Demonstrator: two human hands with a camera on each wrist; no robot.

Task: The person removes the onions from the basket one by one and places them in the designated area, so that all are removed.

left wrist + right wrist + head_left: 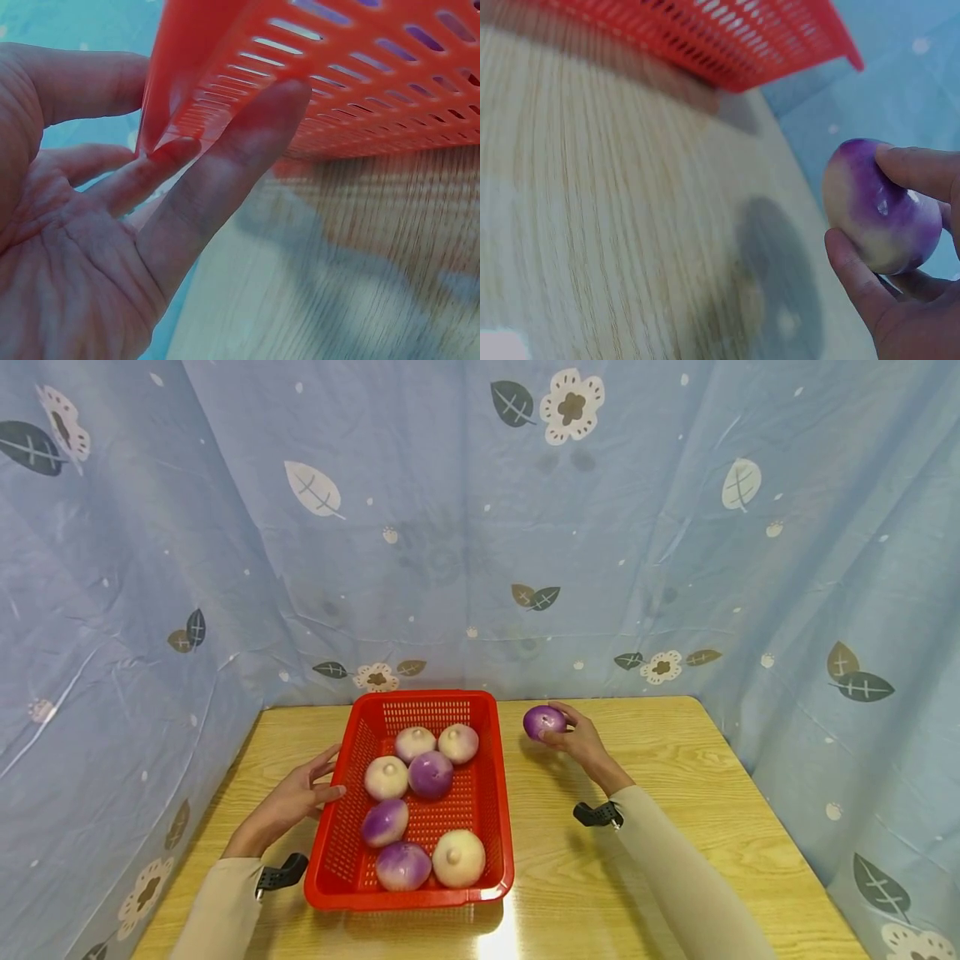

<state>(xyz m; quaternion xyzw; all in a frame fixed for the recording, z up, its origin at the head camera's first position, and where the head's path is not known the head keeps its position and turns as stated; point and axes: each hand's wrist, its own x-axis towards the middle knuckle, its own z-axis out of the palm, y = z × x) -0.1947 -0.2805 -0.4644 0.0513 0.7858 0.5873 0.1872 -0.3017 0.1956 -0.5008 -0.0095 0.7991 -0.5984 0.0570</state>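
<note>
A red plastic basket (pixel 501 810) with slotted walls holds several purple-and-white turnips, among them a pale one (pixel 458 858) at the near right and a purple one (pixel 431 774) near the middle. My left hand (pixel 296 792) grips the basket's left rim; the left wrist view shows the rim between its digits, one finger (pixel 225 165) lying against the slotted outer wall. To the right of the basket, my right hand (pixel 585 743) holds another turnip (pixel 543 722) between thumb and fingers. This turnip (pixel 877 210) hangs above the table, its shadow falling apart from it.
The basket stands on a light wood-grain table (pixel 637 743). A blue curtain (pixel 465 543) with leaf and flower prints hangs behind the table and along both sides. Black wrist mounts (pixel 596 814) sit at the sleeves.
</note>
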